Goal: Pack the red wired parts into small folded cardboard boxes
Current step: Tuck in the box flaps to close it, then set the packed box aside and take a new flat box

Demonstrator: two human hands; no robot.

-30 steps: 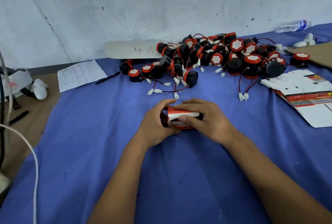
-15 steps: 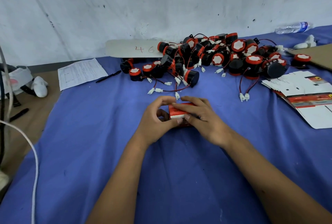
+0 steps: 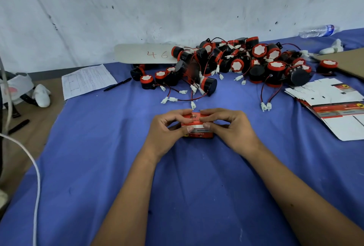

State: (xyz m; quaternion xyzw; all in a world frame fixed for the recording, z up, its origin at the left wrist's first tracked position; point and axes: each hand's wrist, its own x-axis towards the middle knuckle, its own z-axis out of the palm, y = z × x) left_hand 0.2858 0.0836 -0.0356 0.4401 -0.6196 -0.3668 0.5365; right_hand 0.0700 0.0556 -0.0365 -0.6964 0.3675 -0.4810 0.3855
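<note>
Two bare forearms reach forward over the blue cloth (image 3: 118,166), and both hands meet on one small red box (image 3: 197,127). The left hand (image 3: 167,129) grips the left end of the box, with its thumb on the near edge and its curled fingers on top. The right hand (image 3: 230,127) grips the right end in the same way, so the fingertips of both hands almost touch over the middle of the lid. The box rests on the cloth between the two hands, and its top looks closed.

Just beyond the fingertips lie some white plugs on thin red and black wires (image 3: 185,98). Further behind them is a big pile of red wired parts (image 3: 236,62), round black bodies with red caps, many lying on each other. To the right of the right hand, well apart, lies a fan of flat unfolded boxes (image 3: 334,103). To the left of the left hand, further away, a printed sheet (image 3: 86,80) lies with a black pen (image 3: 118,86) just beside it. Behind the pile, a pale board (image 3: 141,53) with "46" written on it leans at the wall, and a plastic bottle (image 3: 318,31) lies far right.
</note>
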